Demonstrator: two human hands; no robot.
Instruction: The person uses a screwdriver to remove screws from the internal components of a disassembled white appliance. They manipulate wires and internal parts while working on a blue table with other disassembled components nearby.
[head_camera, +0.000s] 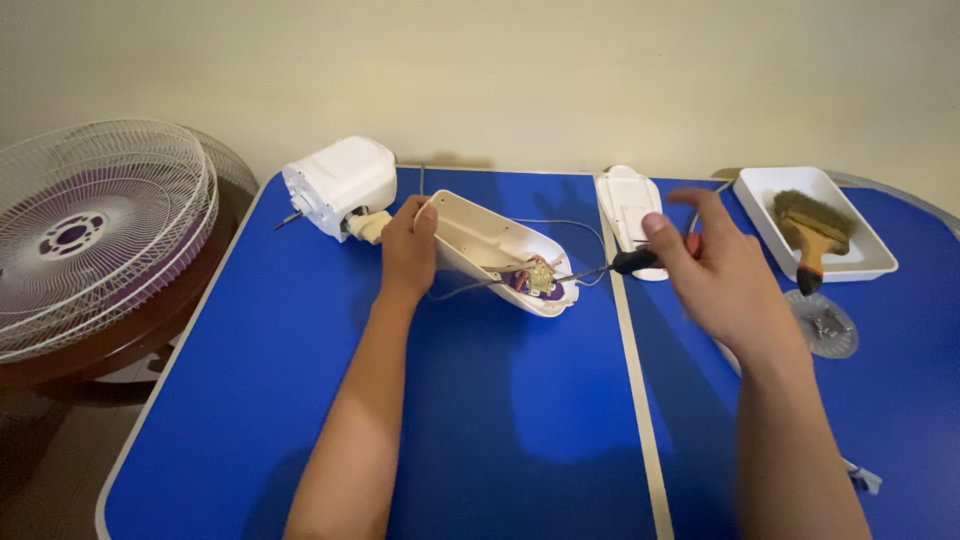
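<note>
Head view: fan's already in bits. Grille (90, 235) is off, parked left on a side table; white motor housing (340, 185) sits at the far edge of the blue table (480, 420); flat cover plate (630, 215) lies apart, far side. So opening-up looks done; inside work on the open base shell (495, 250) I'd judge is in progress, w/ reassembly all left.

My left hand (408, 250) is wrapped round the shell's near-left rim, fingers curled tight on it, steadying.

My right hand (715, 275) is blurry, but thumb + fingers pinch the screwdriver (625, 262) handle; tip reaches left into the shell, at the switch & wires at its right end.

Brush (815, 235) in white tray (815, 215), clear dish (825, 325) w/ small parts just right of that hand, untouched.
</note>
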